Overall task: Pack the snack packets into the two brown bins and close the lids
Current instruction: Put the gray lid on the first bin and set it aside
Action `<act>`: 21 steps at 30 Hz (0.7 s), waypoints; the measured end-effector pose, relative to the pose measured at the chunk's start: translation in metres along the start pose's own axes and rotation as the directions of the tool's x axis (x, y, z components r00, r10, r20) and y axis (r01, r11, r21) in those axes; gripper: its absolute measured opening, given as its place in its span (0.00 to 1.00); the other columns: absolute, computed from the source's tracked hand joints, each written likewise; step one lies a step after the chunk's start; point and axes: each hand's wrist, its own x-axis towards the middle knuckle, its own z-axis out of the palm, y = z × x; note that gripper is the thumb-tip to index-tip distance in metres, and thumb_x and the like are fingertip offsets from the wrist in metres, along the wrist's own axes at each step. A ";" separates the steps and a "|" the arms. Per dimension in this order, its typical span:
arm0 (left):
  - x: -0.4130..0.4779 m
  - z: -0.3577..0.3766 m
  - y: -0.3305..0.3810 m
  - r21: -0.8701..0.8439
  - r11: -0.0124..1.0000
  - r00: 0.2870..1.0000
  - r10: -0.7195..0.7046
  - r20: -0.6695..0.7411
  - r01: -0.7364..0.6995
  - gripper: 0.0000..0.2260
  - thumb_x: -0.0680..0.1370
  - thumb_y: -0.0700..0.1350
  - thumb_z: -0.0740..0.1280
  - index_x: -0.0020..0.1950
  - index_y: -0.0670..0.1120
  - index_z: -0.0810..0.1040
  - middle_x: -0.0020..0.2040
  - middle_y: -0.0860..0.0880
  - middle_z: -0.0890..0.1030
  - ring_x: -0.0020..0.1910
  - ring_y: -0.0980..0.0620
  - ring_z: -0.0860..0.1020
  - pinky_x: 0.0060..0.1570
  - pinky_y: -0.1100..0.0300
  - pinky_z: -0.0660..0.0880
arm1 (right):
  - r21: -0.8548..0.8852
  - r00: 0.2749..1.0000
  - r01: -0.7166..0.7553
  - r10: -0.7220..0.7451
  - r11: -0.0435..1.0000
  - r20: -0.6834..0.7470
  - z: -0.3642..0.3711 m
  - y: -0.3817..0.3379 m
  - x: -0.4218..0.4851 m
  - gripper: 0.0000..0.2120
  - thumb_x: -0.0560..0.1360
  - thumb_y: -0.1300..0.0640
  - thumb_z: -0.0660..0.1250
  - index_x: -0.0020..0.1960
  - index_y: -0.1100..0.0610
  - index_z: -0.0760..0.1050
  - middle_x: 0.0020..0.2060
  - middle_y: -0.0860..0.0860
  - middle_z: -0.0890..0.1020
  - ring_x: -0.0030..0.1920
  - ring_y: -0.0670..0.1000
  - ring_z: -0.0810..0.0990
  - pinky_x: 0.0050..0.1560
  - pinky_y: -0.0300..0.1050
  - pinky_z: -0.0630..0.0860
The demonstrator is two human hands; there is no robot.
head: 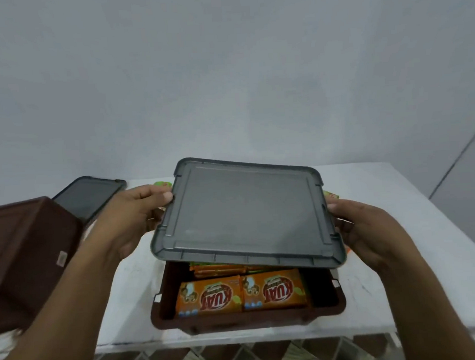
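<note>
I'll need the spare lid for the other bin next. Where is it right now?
In the head view the spare lid sits at the table's far left, just beyond the second brown bin and left of the left hand.

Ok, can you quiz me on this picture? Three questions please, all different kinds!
1. True or false: the lid is already shut on the bin.
2. How many hands hold the lid? A one, B two, C none.
3. Fill in: the packets in the bin are mostly ____.
Key: 1 false, it is held above the bin. 2 B, the left hand and right hand grip its sides. 3 orange.
</note>
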 end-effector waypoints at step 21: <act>-0.070 -0.011 -0.024 -0.278 0.953 0.983 0.075 -0.169 -0.121 0.11 0.80 0.36 0.64 0.43 0.39 0.86 0.39 0.40 0.84 0.33 0.48 0.81 0.34 0.62 0.79 | -0.120 0.973 0.223 -0.215 0.967 0.082 -0.004 0.003 -0.041 0.23 0.56 0.43 0.81 0.45 0.55 0.87 0.46 0.58 0.87 0.53 0.59 0.85 0.57 0.54 0.78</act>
